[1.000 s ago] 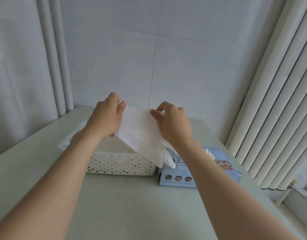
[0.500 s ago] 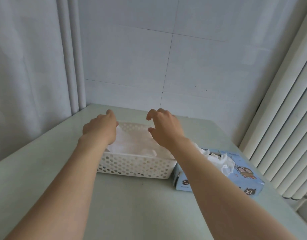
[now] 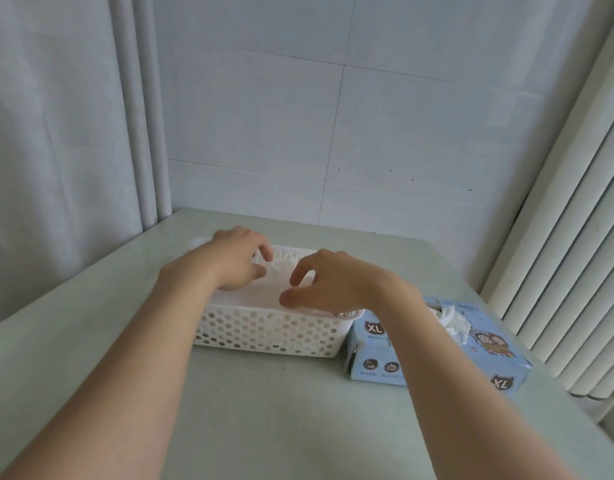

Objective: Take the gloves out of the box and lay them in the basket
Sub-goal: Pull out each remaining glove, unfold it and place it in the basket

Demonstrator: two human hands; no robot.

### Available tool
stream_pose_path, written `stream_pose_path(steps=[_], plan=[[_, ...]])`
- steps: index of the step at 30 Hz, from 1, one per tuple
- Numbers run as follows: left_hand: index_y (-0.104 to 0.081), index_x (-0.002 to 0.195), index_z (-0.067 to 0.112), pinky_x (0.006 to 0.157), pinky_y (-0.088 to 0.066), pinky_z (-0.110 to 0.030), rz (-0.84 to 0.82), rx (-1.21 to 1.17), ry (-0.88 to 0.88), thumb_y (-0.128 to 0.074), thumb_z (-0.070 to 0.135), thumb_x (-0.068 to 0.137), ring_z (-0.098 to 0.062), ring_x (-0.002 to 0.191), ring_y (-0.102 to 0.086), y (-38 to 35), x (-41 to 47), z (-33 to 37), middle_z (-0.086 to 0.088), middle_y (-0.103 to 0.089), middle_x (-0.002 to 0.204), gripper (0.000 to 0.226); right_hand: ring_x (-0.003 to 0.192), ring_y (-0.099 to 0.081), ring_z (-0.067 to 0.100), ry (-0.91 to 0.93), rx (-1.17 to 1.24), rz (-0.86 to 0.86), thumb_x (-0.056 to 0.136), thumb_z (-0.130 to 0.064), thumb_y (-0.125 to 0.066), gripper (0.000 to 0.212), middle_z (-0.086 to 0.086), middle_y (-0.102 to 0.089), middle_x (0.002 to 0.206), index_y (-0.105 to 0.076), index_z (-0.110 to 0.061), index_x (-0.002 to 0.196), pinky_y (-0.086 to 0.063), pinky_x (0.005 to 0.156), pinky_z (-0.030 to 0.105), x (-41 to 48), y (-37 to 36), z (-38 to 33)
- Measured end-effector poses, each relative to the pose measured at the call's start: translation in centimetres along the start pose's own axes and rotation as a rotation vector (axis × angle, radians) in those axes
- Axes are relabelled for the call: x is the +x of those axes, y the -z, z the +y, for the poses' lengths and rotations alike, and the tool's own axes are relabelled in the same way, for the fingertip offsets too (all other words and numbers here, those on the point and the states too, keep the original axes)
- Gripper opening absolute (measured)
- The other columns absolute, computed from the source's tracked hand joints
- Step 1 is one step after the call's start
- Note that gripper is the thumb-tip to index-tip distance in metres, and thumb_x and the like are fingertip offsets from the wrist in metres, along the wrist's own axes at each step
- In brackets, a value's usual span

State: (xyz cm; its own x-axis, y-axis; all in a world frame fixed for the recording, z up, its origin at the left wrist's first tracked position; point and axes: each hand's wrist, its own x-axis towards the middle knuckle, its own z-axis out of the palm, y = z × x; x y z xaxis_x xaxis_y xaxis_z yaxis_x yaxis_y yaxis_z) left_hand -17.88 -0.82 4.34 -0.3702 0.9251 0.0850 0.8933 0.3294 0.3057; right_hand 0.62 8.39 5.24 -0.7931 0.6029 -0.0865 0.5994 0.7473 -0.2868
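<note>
pale green tabletop [image 3: 281, 410] set in a room corner. white tiled wall [image 3: 402, 133] behind, grey curtain [image 3: 56, 133] at l., white ribbed radiator [image 3: 575, 237] at r.

- basket [image 3: 264, 332]: white plastic w/ round holes in the walls. sits mid-table, long side toward the viewer.
- gloves [image 3: 260, 296]: thin, white, lying flat inside the basket, stacked to near the rim.
- box [image 3: 378, 358]: light blue card, "xl" marks on front & side, cartoon print on top. stands on the table just beside the basket's r. end.
- spare glove [image 3: 454, 323]: white, bunched, sticking up out of the box's top slot.
- l. hand [image 3: 232, 261]: over the basket's far l. part, palm down, fingers loosely bent toward the gloves, nothing pinched. blurred, so contact w/ the gloves can't be told.
- r. hand [image 3: 333, 282]: over the basket's r. half, thumb & fingers apart and loosely curved, holding nothing. its forearm crosses above the box.
</note>
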Motion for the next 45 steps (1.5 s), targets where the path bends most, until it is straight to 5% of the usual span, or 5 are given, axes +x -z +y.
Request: stream_pose_path(steps=[14,25,32,40,45], plan=[[-0.036,0.158,0.047,0.110,-0.041,-0.032,-0.437,0.082,0.006,-0.075,0.048,0.093,-0.015,0.137,-0.052,-0.7,-0.6,2.5,0.013,-0.046,0.157,0.076,0.109,-0.066,0.024,0.026,-0.069,0.006,0.094,-0.056,-0.061,0.044,0.003,-0.070,0.115,-0.074,-0.030,0.126,-0.049,0.085,0.031,-0.1,-0.7,-0.4],[-0.067,0.122,0.028,0.093,-0.053,-0.033,0.035,-0.162,-0.152,-0.043,0.006,0.104,-0.014,0.104,-0.066,-0.6,-0.3,6.5,0.005,-0.068,0.118,0.037,0.065,-0.052,0.009,0.052,0.228,0.557,0.089,0.000,-0.043,0.038,-0.011,-0.053,0.058,-0.077,-0.015,0.089,-0.051,0.063,0.033,-2.6,1.3,1.9],[-0.070,0.126,0.020,0.106,-0.050,-0.032,0.134,-0.182,-0.376,-0.041,0.003,0.103,-0.013,0.122,-0.063,-3.4,-1.6,11.6,0.003,-0.069,0.130,0.042,0.079,-0.067,0.026,-0.130,0.338,0.629,0.090,0.006,-0.039,0.039,0.003,-0.071,0.084,-0.071,-0.016,0.089,-0.053,0.066,0.034,-4.9,0.9,7.0],[-0.054,0.145,0.028,0.102,-0.051,-0.045,0.066,-0.092,-0.438,-0.052,0.035,0.105,-0.023,0.122,-0.059,-6.3,-2.1,13.7,0.002,-0.070,0.125,0.041,0.082,-0.065,0.005,-0.064,0.384,0.611,0.085,-0.033,-0.054,0.026,-0.007,-0.074,0.082,-0.075,-0.023,0.097,-0.047,0.064,0.013,-8.7,-0.9,10.9],[-0.049,0.146,0.030,0.093,-0.055,-0.044,0.098,-0.055,-0.462,-0.054,0.042,0.105,-0.020,0.109,-0.066,-7.1,-2.2,13.8,0.006,-0.072,0.115,0.043,0.089,-0.063,0.002,-0.095,0.206,0.601,0.078,-0.054,-0.061,0.041,-0.018,-0.069,0.089,-0.074,-0.029,0.107,-0.053,0.088,0.034,-8.8,-2.2,11.7]])
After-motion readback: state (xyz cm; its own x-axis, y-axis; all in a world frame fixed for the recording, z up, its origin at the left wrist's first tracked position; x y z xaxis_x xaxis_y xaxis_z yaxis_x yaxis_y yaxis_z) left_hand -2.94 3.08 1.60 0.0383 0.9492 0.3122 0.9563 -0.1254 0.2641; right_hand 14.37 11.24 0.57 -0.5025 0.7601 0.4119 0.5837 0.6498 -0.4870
